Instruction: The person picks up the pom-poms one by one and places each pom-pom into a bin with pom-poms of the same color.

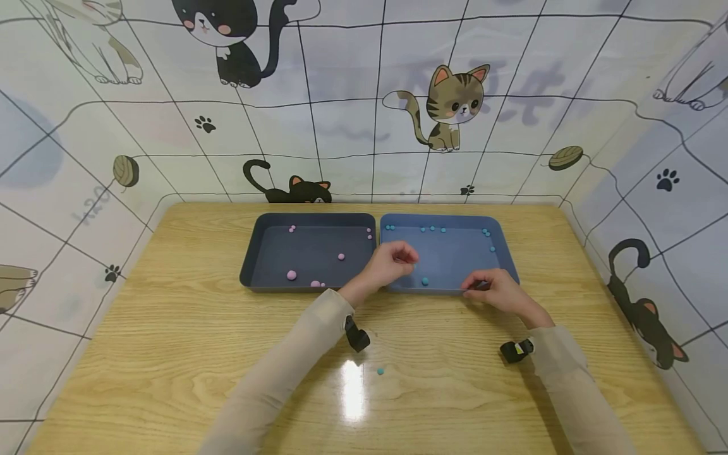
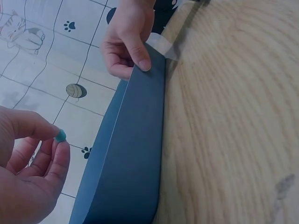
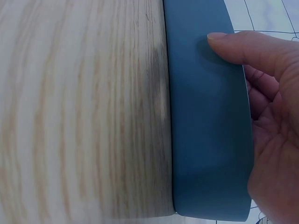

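Over the left side of the blue tray point(image 1: 449, 256), my left hand point(image 1: 389, 262) pinches a small teal ball point(image 2: 60, 136) between thumb and fingertip. In the left wrist view that ball is held above the tray's rim. My right hand point(image 1: 500, 292) grips the near wall of the blue tray toward its right corner, the thumb point(image 3: 229, 44) pressed on the outer face and the fingers inside. Several teal balls lie in this tray along its far and right edges, and a larger teal ball point(image 1: 424, 281) sits near the front wall.
Close against the blue tray's left side stands a dark grey tray point(image 1: 307, 249) with several pink balls, among them a larger pink ball point(image 1: 292, 275). A loose teal ball point(image 1: 380, 371) lies on the wooden table point(image 1: 432, 392) in front. Cat-patterned walls point(image 1: 352, 126) enclose the table.
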Demonstrator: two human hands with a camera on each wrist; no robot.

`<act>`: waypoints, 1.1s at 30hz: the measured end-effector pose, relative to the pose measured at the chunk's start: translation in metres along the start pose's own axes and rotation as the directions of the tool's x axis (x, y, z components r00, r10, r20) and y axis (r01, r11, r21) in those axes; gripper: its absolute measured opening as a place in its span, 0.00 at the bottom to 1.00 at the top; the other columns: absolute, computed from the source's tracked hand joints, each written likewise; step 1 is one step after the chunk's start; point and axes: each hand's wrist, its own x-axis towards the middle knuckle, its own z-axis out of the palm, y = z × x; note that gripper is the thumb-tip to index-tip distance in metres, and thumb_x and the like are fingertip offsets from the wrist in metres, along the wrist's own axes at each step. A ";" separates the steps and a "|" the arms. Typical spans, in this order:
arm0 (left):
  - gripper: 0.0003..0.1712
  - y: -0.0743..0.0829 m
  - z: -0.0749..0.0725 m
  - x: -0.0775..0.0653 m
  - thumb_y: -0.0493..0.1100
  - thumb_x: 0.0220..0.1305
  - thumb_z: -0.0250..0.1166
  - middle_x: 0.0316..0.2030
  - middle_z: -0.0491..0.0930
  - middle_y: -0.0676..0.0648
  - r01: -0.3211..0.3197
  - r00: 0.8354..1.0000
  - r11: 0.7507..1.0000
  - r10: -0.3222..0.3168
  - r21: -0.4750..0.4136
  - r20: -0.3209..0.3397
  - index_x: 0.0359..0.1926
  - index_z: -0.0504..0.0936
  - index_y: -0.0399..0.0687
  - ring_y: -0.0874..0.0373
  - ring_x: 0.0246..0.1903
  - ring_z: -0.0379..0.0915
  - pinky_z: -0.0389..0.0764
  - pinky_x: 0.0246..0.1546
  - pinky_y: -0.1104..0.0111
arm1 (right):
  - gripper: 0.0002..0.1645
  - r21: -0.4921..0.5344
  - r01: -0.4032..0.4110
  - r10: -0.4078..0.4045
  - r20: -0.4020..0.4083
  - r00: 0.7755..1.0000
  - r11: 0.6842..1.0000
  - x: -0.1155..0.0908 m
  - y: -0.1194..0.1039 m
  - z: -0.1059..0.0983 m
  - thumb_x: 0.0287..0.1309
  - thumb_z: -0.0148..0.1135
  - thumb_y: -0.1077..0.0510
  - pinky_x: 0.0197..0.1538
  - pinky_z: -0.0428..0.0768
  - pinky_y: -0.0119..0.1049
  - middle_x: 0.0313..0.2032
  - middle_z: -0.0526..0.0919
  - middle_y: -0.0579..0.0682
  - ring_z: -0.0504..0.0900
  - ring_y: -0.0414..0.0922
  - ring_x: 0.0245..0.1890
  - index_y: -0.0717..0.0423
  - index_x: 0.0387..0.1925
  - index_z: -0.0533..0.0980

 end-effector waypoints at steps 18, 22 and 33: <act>0.08 0.004 0.001 0.029 0.28 0.58 0.61 0.38 0.80 0.40 0.076 0.993 0.997 -0.077 -0.013 -0.085 0.40 0.80 0.33 0.56 0.37 0.74 0.75 0.35 0.71 | 0.02 0.046 0.083 -0.082 -0.019 0.996 0.995 -0.002 0.003 0.001 0.54 0.66 0.61 0.31 0.77 0.28 0.28 0.82 0.43 0.78 0.35 0.30 0.56 0.29 0.82; 0.08 0.003 0.001 0.034 0.29 0.58 0.62 0.36 0.79 0.46 0.105 0.989 0.994 -0.106 -0.009 -0.102 0.40 0.80 0.36 0.58 0.36 0.73 0.75 0.35 0.71 | 0.03 0.044 0.054 -0.054 -0.011 0.998 0.998 -0.002 0.002 0.000 0.54 0.66 0.62 0.31 0.77 0.29 0.29 0.83 0.47 0.78 0.36 0.30 0.58 0.30 0.82; 0.07 -0.001 0.004 0.042 0.28 0.58 0.62 0.34 0.79 0.47 0.109 0.982 0.994 -0.113 -0.031 -0.152 0.38 0.81 0.38 0.57 0.35 0.74 0.75 0.33 0.72 | 0.05 -0.019 0.005 -0.005 0.002 1.000 1.000 -0.003 -0.024 -0.002 0.51 0.64 0.73 0.32 0.79 0.33 0.30 0.82 0.59 0.79 0.45 0.30 0.65 0.30 0.81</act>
